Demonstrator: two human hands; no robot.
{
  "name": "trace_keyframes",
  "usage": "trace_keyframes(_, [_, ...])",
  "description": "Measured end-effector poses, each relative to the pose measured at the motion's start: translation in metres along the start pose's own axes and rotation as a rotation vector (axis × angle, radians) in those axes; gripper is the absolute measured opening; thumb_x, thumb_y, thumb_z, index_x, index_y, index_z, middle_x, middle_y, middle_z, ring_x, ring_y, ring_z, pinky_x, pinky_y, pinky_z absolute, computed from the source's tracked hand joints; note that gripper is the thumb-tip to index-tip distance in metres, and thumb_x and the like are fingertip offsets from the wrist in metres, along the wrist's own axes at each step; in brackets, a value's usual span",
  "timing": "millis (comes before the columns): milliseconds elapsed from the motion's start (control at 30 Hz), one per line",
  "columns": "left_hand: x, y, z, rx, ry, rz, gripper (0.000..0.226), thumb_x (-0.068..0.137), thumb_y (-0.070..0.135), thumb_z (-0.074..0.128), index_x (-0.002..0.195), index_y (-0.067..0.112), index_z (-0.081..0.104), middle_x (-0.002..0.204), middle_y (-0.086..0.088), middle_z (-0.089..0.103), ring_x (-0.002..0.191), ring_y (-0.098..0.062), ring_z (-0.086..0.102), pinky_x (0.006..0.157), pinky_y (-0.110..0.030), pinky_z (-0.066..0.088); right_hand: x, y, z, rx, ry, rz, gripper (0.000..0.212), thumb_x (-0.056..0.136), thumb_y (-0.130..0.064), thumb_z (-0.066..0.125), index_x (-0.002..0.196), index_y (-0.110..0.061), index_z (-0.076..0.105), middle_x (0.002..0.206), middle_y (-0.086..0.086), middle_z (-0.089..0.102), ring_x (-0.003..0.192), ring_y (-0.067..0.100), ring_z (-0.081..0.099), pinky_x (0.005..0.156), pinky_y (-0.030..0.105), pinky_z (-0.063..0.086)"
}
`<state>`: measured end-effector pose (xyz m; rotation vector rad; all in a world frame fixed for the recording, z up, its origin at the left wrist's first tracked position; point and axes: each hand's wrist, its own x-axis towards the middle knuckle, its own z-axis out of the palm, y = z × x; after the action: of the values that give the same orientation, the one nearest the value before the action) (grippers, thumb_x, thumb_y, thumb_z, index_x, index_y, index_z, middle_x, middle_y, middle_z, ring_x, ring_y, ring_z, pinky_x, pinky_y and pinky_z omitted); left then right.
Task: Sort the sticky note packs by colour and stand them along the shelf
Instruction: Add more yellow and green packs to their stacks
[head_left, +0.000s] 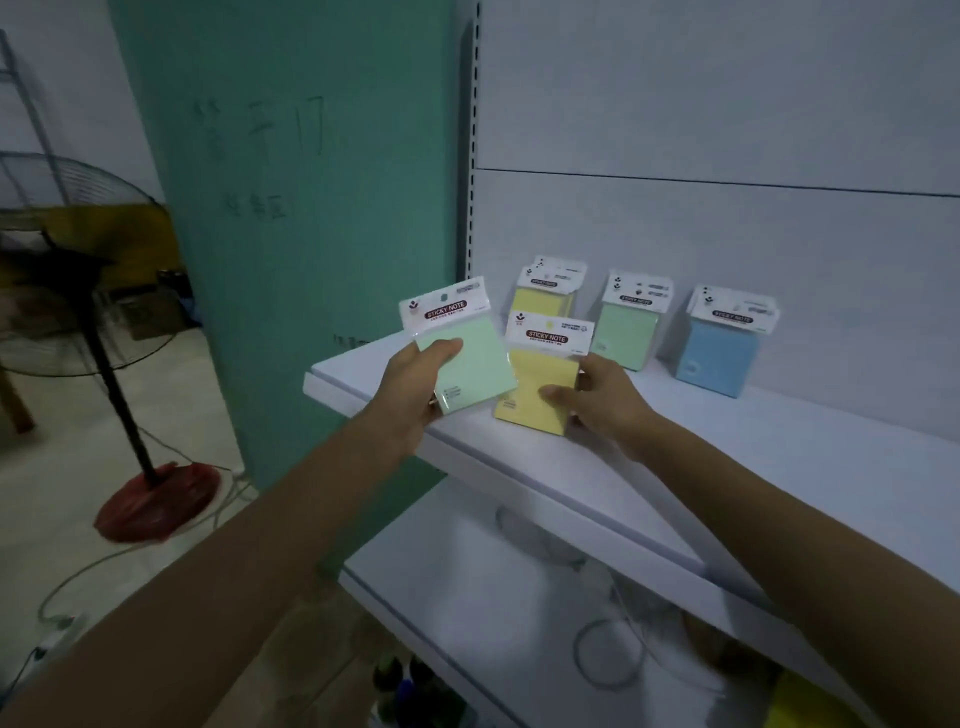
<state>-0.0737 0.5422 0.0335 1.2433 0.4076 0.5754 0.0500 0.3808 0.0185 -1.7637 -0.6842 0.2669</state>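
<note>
- Forearms are filling the near view, both ending at the front edge of the shelf (727, 467).
- Left hand (410, 395) is holding a green pack (467, 364) tilted above the shelf corner, its fingers (445, 347) clamped across the pad.
- Right hand (602, 400) is pinching a yellow pack (540, 389), thumb lying on its lower face. The pack is sitting just beside the green one, its bottom edge seemingly touching the shelf.
- Beyond the right fingers, a yellow stack (540, 299) is leaning on the back panel. A green stack (626, 332) is standing further right and a blue stack (719, 353) furthest.
- These packs are looking light: a stiff paper block in slick film under a floppy card header.
- Gripping across the block, not the header, is likely the surest hold. Standing packs are probably tipping easily.
</note>
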Motion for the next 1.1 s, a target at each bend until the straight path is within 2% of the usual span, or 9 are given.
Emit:
trace_keyframes(100, [0.052, 0.007, 0.006, -0.02, -0.082, 0.003, 0.014, 0.092, 0.019, 0.056, 0.105, 0.024, 0.059, 0.1, 0.003, 0.069, 0.093, -0.015, 0.065, 0.082, -0.033, 0.052, 0.031, 0.005, -0.003, -0.32, 0.064, -0.052, 0.025, 0.081, -0.026, 0.072, 0.102, -0.015, 0.063, 0.084, 0.0, 0.066, 0.079, 0.02, 0.062, 0.071, 0.031, 0.05])
trace_keyframes(200, [0.1, 0.012, 0.014, -0.017, -0.157, -0.006, 0.016, 0.092, 0.019, 0.056, 0.106, 0.025, 0.058, 0.1, 0.003, 0.067, 0.093, -0.015, 0.063, 0.083, -0.033, 0.051, 0.063, 0.006, 0.002, -0.595, 0.15, 0.003, 0.04, 0.08, -0.042, 0.07, 0.109, -0.017, 0.06, 0.093, 0.002, 0.065, 0.084, 0.024, 0.064, 0.077, 0.037, 0.052])
trace_keyframes(333, [0.155, 0.009, 0.017, 0.0, -0.268, -0.026, 0.013, 0.09, 0.021, 0.058, 0.102, 0.026, 0.06, 0.096, 0.003, 0.068, 0.089, -0.015, 0.063, 0.073, -0.029, 0.051, 0.097, 0.007, 0.016, -0.811, 0.27, 0.057, 0.05, 0.08, -0.053, 0.064, 0.114, -0.018, 0.053, 0.097, 0.004, 0.065, 0.09, 0.026, 0.062, 0.069, 0.032, 0.045])
trace_keyframes(433, [0.192, 0.012, 0.016, 0.002, -0.318, -0.041, 0.01, 0.089, 0.021, 0.059, 0.098, 0.026, 0.061, 0.095, 0.003, 0.068, 0.087, -0.015, 0.063, 0.069, -0.028, 0.05, 0.123, 0.007, 0.025, -0.815, 0.318, 0.068, 0.048, 0.081, -0.054, 0.063, 0.112, -0.019, 0.052, 0.095, 0.005, 0.067, 0.088, 0.028, 0.064, 0.072, 0.035, 0.05])
trace_keyframes(567, [0.234, 0.022, 0.016, 0.007, -0.353, -0.033, 0.006, 0.089, 0.021, 0.059, 0.09, 0.027, 0.06, 0.089, 0.005, 0.067, 0.082, -0.013, 0.062, 0.065, -0.026, 0.047, 0.152, 0.002, 0.03, -0.662, 0.339, 0.089, 0.044, 0.083, -0.044, 0.065, 0.11, -0.011, 0.055, 0.092, 0.007, 0.067, 0.077, 0.026, 0.067, 0.075, 0.048, 0.056])
trace_keyframes(667, [0.256, 0.021, 0.018, 0.008, -0.397, -0.044, 0.007, 0.088, 0.021, 0.059, 0.091, 0.027, 0.06, 0.09, 0.004, 0.068, 0.084, -0.014, 0.063, 0.068, -0.027, 0.049, 0.168, 0.005, 0.029, -0.601, 0.37, 0.11, 0.04, 0.081, -0.039, 0.069, 0.106, -0.009, 0.059, 0.083, 0.005, 0.066, 0.062, 0.022, 0.066, 0.072, 0.047, 0.057])
trace_keyframes(800, [0.27, 0.01, 0.021, -0.007, -0.471, -0.026, 0.01, 0.088, 0.02, 0.06, 0.092, 0.029, 0.063, 0.093, 0.004, 0.069, 0.088, -0.016, 0.064, 0.07, -0.029, 0.052, 0.174, 0.025, 0.03, -0.576, 0.523, 0.177, 0.04, 0.074, -0.046, 0.074, 0.092, -0.016, 0.054, 0.085, 0.003, 0.066, 0.074, 0.024, 0.066, 0.074, 0.045, 0.056])
trace_keyframes(933, [0.269, -0.008, 0.019, -0.015, -0.521, 0.052, 0.012, 0.088, 0.019, 0.06, 0.09, 0.03, 0.064, 0.085, 0.013, 0.071, 0.081, -0.009, 0.067, 0.061, -0.025, 0.052, 0.171, 0.043, 0.038, -0.532, 0.682, 0.165, 0.045, 0.071, -0.055, 0.072, 0.095, -0.024, 0.049, 0.077, -0.002, 0.065, 0.072, 0.018, 0.064, 0.063, 0.031, 0.048])
trace_keyframes(1100, [0.261, -0.022, 0.02, 0.037, -0.631, 0.076, 0.014, 0.089, 0.015, 0.059, 0.089, 0.028, 0.063, 0.083, 0.01, 0.069, 0.071, -0.004, 0.067, 0.057, -0.019, 0.054, 0.172, 0.046, 0.04, -0.591, 0.715, 0.102, 0.031, 0.075, -0.036, 0.074, 0.095, -0.026, 0.052, 0.068, -0.014, 0.059, 0.069, 0.012, 0.058, 0.057, 0.026, 0.04])
